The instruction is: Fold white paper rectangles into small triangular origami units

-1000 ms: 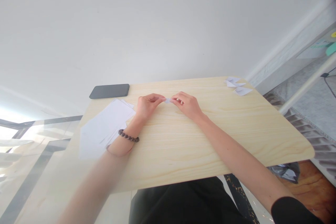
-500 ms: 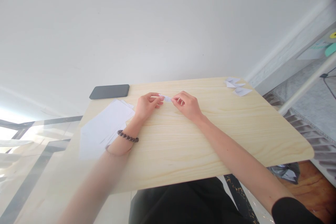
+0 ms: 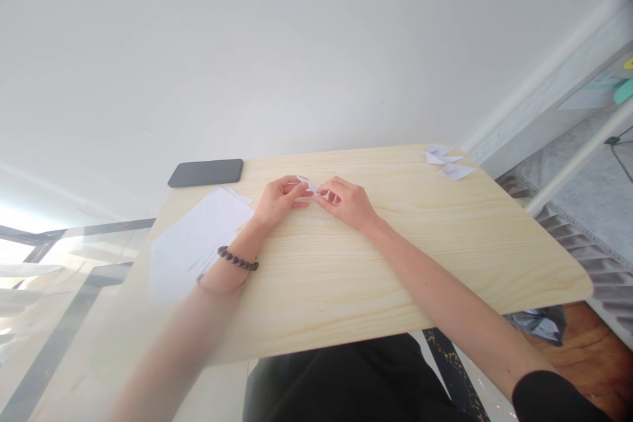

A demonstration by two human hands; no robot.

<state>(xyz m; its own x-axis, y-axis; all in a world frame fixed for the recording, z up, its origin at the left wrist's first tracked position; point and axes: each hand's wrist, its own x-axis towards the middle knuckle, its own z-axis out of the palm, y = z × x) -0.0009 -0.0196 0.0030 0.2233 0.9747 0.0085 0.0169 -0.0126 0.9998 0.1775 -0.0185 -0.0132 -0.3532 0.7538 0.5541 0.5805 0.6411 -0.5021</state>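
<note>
Between my two hands is a small piece of folded white paper [image 3: 308, 184], above the middle of the wooden table [image 3: 346, 290]. My left hand [image 3: 277, 200] pinches its left part between thumb and fingers, and the lower fingers stretch out beneath it. On the other side, my right hand [image 3: 349, 202] is closed, with thumb and forefinger pinching the paper's right end. Fingertips hide some of the folds. A dark bead bracelet [image 3: 238, 258] circles my left wrist.
Left of my left hand lies a stack of white paper sheets [image 3: 192, 237]. A dark phone [image 3: 206, 173] rests at the back left edge. Several folded white paper pieces [image 3: 455, 172] sit at the back right corner. Behind the table rises a white wall [image 3: 306, 46].
The folded paper has tilted, its right end now lower. My right hand has shifted slightly left and down, closer to my left hand, which still holds the paper.
</note>
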